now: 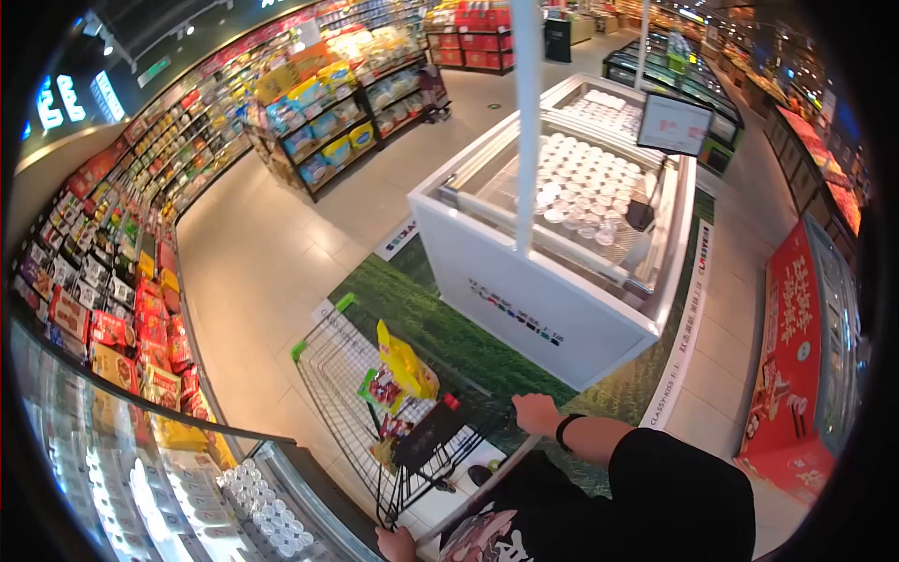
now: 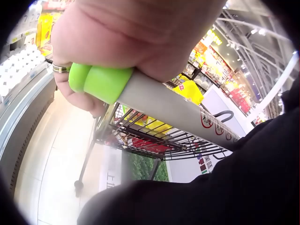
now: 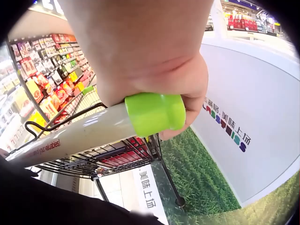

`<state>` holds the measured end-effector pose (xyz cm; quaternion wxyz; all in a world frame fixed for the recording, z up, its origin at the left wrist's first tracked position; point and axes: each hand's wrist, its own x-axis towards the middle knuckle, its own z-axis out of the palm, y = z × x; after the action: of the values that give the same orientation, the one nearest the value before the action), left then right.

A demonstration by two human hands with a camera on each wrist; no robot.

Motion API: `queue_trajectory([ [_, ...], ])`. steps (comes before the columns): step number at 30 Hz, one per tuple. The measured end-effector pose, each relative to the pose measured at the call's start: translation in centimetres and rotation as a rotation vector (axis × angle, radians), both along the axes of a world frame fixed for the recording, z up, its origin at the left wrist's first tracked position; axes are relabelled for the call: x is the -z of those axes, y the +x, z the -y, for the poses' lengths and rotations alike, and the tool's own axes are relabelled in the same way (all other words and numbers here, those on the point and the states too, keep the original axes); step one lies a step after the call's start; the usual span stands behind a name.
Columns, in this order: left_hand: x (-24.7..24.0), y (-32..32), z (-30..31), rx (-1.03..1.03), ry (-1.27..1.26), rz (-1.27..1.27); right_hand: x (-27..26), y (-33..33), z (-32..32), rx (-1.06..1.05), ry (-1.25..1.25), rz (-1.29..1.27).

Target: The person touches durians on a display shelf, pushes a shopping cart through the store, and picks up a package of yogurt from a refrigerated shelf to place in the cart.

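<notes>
Both hands grip the grey handle (image 2: 161, 101) of a wire shopping cart (image 1: 326, 379). My left hand (image 1: 397, 543), with a ring on one finger, curls round the handle beside a green end cap (image 2: 105, 83). The right hand (image 1: 537, 415) wraps the other end, at a matching green cap (image 3: 154, 114); a dark band circles that wrist. Inside the cart lie a yellow bag (image 1: 403, 361) and several colourful packages (image 1: 382, 389) near the handle side.
A white chest freezer (image 1: 524, 304) holding rows of white-lidded cups stands ahead to the right. Along the left runs a glass-fronted chiller (image 1: 169, 496). Stocked shelves (image 1: 318, 122) rise farther off, and a red-sided case (image 1: 791, 347) stands at far right. Pale tiles (image 1: 253, 253) line the aisle.
</notes>
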<state>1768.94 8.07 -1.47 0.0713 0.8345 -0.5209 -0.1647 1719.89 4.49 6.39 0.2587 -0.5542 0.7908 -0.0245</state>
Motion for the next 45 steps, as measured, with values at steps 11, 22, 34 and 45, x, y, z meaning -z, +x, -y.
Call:
queue_trajectory([
  [11, -0.9, 1.9, 21.8, 0.041, 0.084, -0.051, 1.3, 1.6, 18.2, 0.065, 0.104, 0.015],
  [22, -1.8, 1.0, 44.8, 0.054, 0.134, -0.271, 3.7, -0.5, 38.7, 0.220, 0.084, 0.081],
  [34, -2.4, -3.3, 67.4, 0.194, 0.198, -0.178, 4.4, -3.4, 58.1, 0.349, 0.076, 0.048],
  [45, -2.0, -3.9, 92.1, 0.340, 0.198, -0.261, 4.6, -2.5, 74.2, 0.446, 0.166, 0.008],
])
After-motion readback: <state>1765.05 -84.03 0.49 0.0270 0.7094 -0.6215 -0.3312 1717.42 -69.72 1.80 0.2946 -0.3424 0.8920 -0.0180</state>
